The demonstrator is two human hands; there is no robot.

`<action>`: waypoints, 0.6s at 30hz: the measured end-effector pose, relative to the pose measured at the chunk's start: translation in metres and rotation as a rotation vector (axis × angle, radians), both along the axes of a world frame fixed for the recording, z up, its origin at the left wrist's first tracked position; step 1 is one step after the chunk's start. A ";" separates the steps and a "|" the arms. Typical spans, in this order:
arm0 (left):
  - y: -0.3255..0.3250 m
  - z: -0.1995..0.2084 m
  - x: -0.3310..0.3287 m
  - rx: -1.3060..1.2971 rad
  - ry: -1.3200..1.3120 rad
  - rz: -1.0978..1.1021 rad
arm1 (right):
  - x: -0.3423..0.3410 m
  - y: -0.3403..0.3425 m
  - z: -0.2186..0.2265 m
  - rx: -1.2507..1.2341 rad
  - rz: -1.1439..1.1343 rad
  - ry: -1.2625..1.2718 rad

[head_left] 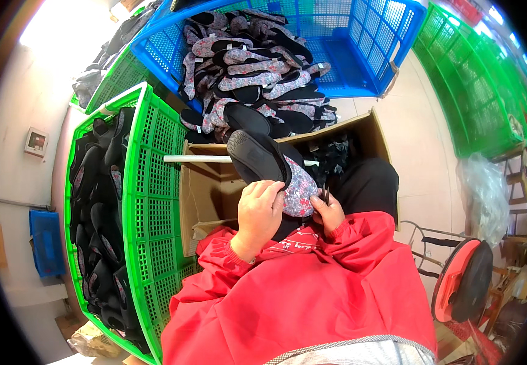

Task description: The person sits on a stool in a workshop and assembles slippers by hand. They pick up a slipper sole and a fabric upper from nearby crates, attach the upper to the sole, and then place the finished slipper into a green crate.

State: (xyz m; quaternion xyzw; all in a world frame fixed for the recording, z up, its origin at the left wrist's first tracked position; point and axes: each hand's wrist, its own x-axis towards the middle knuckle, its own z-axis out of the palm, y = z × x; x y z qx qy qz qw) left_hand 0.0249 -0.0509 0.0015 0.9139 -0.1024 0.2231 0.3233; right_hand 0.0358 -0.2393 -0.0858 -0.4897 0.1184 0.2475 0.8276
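Note:
A slip-on shoe [301, 185] with a black sole and grey floral fabric is held over my lap. My left hand [260, 214] is closed on the shoe's near side, its fingers curled over the dark opening edge. Against the floral end on the right, my right hand [330, 212] is closed, with the dark pointed tips of what look like thread snips [325, 196] sticking up from its fingers. The rest of that tool is hidden in the hand. Beyond the shoe, an open cardboard box [370, 137] contains dark scraps.
A blue plastic crate [336, 79] ahead is heaped with similar floral shoes [251, 79], some spilling over its front. Left stands a green crate [157, 164] of black shoes [102, 243]. A white bar [199, 159] crosses the box. Right are a round-seat chair [464, 280] and green crates [470, 79].

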 end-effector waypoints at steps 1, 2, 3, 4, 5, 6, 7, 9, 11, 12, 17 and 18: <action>-0.001 0.001 0.000 0.013 0.008 0.001 | 0.000 0.000 -0.002 -0.005 0.000 0.005; -0.001 0.001 0.000 0.020 0.015 0.000 | -0.001 -0.001 -0.004 -0.010 -0.002 0.010; -0.001 0.001 0.000 0.026 0.022 -0.002 | -0.001 -0.002 -0.005 -0.009 0.001 0.003; -0.002 0.001 0.000 0.033 0.029 -0.004 | -0.001 -0.003 -0.006 -0.009 0.003 -0.004; -0.002 0.002 -0.001 0.037 0.035 0.000 | -0.001 -0.003 -0.008 -0.006 0.008 -0.010; -0.003 0.003 -0.001 0.041 0.040 0.004 | -0.001 -0.002 -0.009 -0.018 0.011 -0.019; -0.003 0.004 -0.002 0.046 0.046 0.008 | -0.001 -0.002 -0.010 -0.030 0.014 -0.028; -0.003 0.004 -0.003 0.045 0.046 0.010 | -0.001 -0.002 -0.013 -0.040 0.013 -0.037; -0.004 0.004 -0.004 0.054 0.040 0.016 | -0.001 -0.002 -0.015 -0.028 0.015 -0.041; -0.004 0.004 -0.004 0.062 0.035 0.021 | -0.002 -0.002 -0.014 -0.027 0.019 -0.040; -0.005 0.005 -0.007 0.120 0.082 0.052 | -0.003 -0.003 -0.010 -0.043 0.050 -0.054; -0.005 0.004 -0.006 0.134 0.094 0.049 | -0.003 -0.002 -0.008 -0.046 0.049 -0.051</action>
